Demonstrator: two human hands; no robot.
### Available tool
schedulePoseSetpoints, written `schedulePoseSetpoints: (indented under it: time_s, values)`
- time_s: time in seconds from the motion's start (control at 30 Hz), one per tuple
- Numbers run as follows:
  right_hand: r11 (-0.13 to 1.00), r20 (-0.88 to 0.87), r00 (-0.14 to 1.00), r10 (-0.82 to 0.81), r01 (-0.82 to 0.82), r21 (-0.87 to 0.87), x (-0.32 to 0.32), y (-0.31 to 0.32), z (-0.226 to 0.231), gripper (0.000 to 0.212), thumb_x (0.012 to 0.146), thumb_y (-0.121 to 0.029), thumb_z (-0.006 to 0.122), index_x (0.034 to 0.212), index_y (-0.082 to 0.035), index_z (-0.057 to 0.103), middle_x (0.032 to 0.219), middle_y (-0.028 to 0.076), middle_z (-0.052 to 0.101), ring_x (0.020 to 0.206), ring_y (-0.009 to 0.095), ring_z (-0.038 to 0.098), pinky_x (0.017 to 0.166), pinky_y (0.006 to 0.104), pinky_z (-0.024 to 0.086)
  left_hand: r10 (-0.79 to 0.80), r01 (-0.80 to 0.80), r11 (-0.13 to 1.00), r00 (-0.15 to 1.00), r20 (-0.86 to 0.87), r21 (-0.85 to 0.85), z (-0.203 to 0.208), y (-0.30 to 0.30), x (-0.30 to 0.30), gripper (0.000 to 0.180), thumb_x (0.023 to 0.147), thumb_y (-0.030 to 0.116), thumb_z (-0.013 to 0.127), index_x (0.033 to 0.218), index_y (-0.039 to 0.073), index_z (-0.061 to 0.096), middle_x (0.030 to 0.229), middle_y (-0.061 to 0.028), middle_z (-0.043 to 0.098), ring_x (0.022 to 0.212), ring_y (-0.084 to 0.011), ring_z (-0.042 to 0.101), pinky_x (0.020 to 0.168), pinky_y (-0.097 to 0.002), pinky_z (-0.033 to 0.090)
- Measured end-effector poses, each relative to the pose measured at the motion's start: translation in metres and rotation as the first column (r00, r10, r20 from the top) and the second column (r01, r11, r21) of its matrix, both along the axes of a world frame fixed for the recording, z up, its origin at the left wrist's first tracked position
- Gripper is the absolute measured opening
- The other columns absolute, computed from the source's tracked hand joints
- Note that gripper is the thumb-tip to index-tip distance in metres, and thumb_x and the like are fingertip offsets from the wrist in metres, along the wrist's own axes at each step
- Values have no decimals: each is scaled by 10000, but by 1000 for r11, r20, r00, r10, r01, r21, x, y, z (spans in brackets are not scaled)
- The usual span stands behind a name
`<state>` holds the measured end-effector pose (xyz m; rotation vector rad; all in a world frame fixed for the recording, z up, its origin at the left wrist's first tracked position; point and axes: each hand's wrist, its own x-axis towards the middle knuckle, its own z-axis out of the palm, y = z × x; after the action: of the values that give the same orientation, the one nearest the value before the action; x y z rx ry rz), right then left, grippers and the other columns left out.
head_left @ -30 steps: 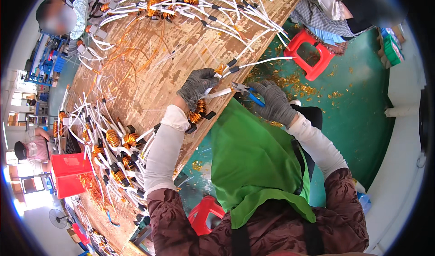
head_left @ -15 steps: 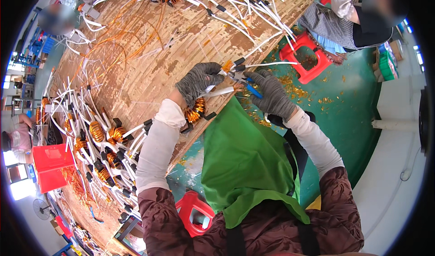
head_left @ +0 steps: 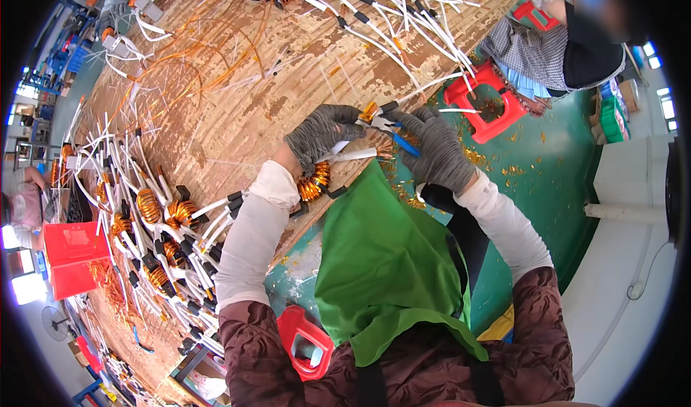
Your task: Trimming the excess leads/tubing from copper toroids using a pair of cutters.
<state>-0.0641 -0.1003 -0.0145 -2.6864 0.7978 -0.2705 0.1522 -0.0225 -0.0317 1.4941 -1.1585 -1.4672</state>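
Note:
My left hand (head_left: 322, 135), in a grey knitted glove, is closed on the white-sleeved leads of a copper-wound ring coil (head_left: 314, 182). The coil hangs just below that hand at the table edge. In my right hand (head_left: 437, 154), also gloved, is a pair of pliers with blue handles (head_left: 406, 145). The plier jaws (head_left: 378, 122) are right at the lead ends beside my left fingertips, next to a bit of orange tape (head_left: 368, 110). One thick white sleeve (head_left: 355, 154) with bare strands sticks out below the jaws. The exact bite of the jaws is too small to tell.
The worn wooden table (head_left: 245, 112) carries piled coils with white leads (head_left: 173, 213) at left and more leads (head_left: 403, 18) at the far side. A red stool (head_left: 486, 112) stands at right, another (head_left: 306, 342) by my legs. A person (head_left: 561, 47) sits at far right.
The pliers and my right hand have shifted slightly toward my left fingers. The whole view has turned a little; my left hand keeps its grip on the leads.

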Motion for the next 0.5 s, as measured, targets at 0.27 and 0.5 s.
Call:
schedulePoseSetpoints:
  time_s: [0.27, 0.5]
  values:
    - [986, -103, 991, -86, 70, -150, 11, 15, 18, 560, 670, -222, 666, 1195, -115, 504, 942, 147, 546, 915, 341, 517, 782, 445, 439, 128, -127, 991, 992, 10, -46, -11, 0, -5, 279, 742, 116, 677, 990, -5, 635, 829, -48, 633, 744, -112, 550, 682, -256, 448]
    - [960, -31, 960, -278, 278, 15, 11, 33, -25, 483, 732, -201, 630, 1178, -76, 492, 930, 104, 554, 837, 243, 549, 708, 377, 460, 188, -184, 981, 978, 91, -56, -19, -4, -11, 208, 757, 94, 651, 939, -7, 641, 772, -39, 628, 680, -109, 554, 629, -254, 456]
